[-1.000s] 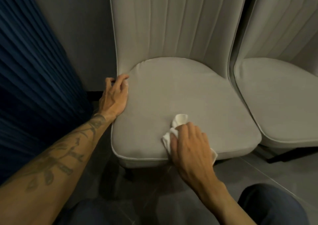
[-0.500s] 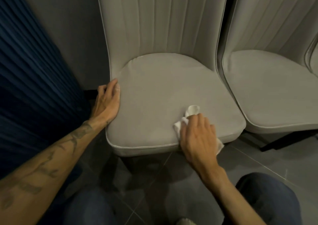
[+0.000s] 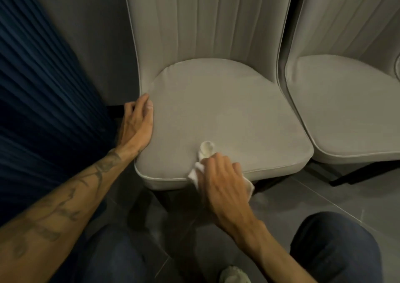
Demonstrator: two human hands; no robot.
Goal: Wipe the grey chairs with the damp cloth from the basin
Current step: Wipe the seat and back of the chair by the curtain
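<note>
Your hands on the padded grey upholstered chair point(image 3: 216, 114), frame centre.

Your right hand point(image 3: 223, 185) presses the crumpled white cloth point(image 3: 205, 153) at the seat's front edge, fingers closed over it; your left hand point(image 3: 136, 127), fingers together, rests flat against the seat's left side.

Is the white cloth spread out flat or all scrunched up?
Scrunched up. The white cloth is bunched under the right hand on the chair seat, with crumpled ends poking out both sides.

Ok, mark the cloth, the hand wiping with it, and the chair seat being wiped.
white cloth point(image 3: 207, 149), head view, on the bunched end ahead of the fingers.
right hand point(image 3: 223, 181), head view, on the back of the hand.
grey chair seat point(image 3: 216, 107), head view, on the bare middle of the cushion.
</note>
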